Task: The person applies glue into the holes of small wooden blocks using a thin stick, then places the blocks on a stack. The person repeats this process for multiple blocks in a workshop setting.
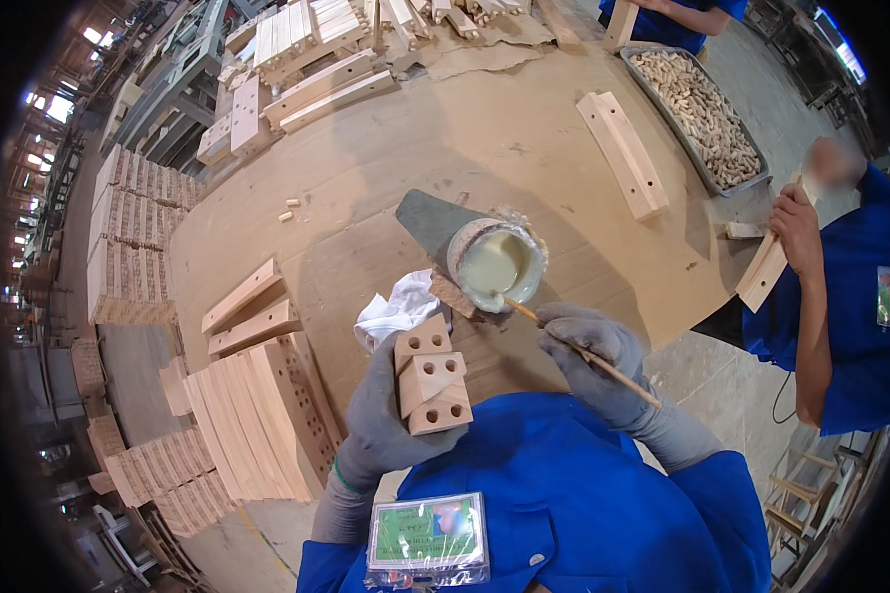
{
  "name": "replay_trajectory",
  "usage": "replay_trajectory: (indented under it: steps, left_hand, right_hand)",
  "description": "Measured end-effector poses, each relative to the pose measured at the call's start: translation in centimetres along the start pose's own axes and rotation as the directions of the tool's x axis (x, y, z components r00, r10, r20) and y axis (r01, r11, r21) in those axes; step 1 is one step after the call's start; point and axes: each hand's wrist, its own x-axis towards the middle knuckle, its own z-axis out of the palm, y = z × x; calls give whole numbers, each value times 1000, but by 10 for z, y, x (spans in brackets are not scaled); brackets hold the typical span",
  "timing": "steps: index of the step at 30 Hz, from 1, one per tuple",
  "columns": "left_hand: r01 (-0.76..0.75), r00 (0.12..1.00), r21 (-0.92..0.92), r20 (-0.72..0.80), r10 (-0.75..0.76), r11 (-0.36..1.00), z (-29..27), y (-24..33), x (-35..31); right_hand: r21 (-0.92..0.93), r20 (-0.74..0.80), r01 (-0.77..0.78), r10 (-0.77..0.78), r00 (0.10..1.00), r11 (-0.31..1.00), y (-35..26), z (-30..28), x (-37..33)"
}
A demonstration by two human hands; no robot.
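Note:
My gloved left hand [379,415] is closed around three wooden pieces [433,383], stacked with their drilled end faces turned up. Each end face shows two round holes. In my gloved right hand [595,346] is a thin wooden stick [618,374], slanting toward a round pot [538,269] in front of me. The stick's far tip meets the near side of the pot's pale, glue-like liquid [492,265]; whether it carries bristles I cannot make out. Whitish smears coat the pot's rim. A crumpled white cloth [394,312] lies just beyond the left hand, beside the pot.
Drilled wooden pieces [267,420] are stacked at the left. A tray of dowels [697,119] and two joined wooden rails [623,153] lie far right. More lumber [316,94] covers the far table edge. One co-worker [821,296] holds a wooden piece at right; another [677,20] stands beyond.

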Motion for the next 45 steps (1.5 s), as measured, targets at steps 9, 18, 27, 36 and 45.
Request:
replay_trajectory:
  steps: [9, 18, 27, 36, 45]
  left_hand:
    - [53, 989, 58, 137, -61, 997, 1, 8, 7]
    - [72, 964, 36, 254, -79, 997, 3, 14, 7]
    - [84, 963, 20, 254, -87, 996, 4, 20, 6]
    - [43, 969, 36, 241, -51, 998, 5, 15, 2]
    - [68, 975, 18, 211, -70, 998, 6, 21, 8]
  right_hand:
    - [417, -180, -39, 124, 976, 908, -2, -1, 3]
    - [419, 343, -657, 561, 753, 626, -50, -41, 85]
    - [348, 397, -662, 535, 746, 664, -50, -35, 82]
    - [393, 300, -555, 468, 831, 733, -48, -31, 79]
    - [580, 332, -616, 535, 777, 533, -50, -31, 87]
